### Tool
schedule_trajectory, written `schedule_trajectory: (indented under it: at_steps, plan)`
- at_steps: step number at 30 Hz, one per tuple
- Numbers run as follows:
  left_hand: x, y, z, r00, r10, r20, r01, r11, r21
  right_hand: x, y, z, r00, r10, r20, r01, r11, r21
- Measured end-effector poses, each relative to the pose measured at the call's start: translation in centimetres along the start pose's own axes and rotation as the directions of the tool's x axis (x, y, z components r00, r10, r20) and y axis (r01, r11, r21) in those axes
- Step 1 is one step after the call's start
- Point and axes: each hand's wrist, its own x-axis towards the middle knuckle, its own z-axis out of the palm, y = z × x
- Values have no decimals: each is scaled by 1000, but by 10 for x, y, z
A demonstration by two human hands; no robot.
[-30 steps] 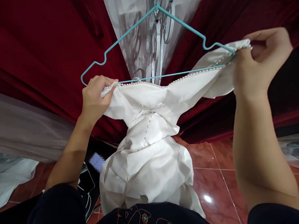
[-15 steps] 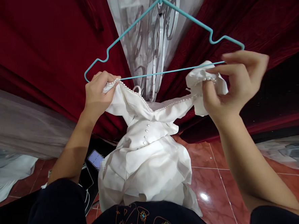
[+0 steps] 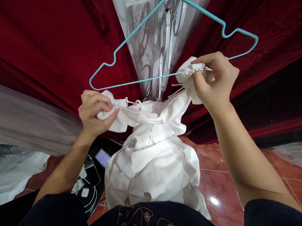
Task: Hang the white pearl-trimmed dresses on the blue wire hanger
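Observation:
A white dress (image 3: 154, 160) with pearl beading along its neckline and small buttons down the front hangs between my hands. My left hand (image 3: 96, 111) is closed on the beaded shoulder at the left, just below the hanger's lower bar and apart from it. With thumb and fingers, my right hand (image 3: 215, 76) pinches the other beaded shoulder, up against the bar. A light blue hanger (image 3: 144, 81) spans the space above the dress. Its lower bar passes behind the right shoulder fabric and my right hand; its top runs out of view.
Dark red curtains (image 3: 54, 40) hang on both sides of a white scrolled metal frame (image 3: 163, 47). At lower left, a phone (image 3: 93, 174), white cables and a lit screen (image 3: 102, 157) lie on a black surface. Red tiles (image 3: 216, 170) cover the floor; white fabric (image 3: 19, 172) lies at far left.
My left hand has dropped away from the hanger bar with its shoulder of the dress. My right hand has moved left along the bar, pinching the other shoulder. The hanger appears farther right.

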Motion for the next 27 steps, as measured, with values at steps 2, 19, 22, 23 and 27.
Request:
schedule_trajectory:
  at_steps: [2, 19, 22, 23, 27]
  plan:
    - [-4, 9, -13, 994, -45, 95, 56, 991, -122, 3, -2, -2, 1000, -13, -10, 12, 1000, -15]
    - [-3, -76, -75, 875, -87, 476, -123, 911, 393, 4, -11, -9, 999, 51, 13, -51, 999, -10]
    - [23, -53, -71, 909, -128, 397, -81, 879, 469, 5, -12, -9, 999, 44, 15, -44, 999, 0]
    - [30, -48, -69, 917, -128, 377, -83, 865, 495, 5, -13, -10, 999, 40, 19, -40, 999, 3]
    - [51, -42, -56, 947, -108, 304, -68, 856, 513, 5, -15, -9, 1000, 22, -1, -22, 1000, 8]
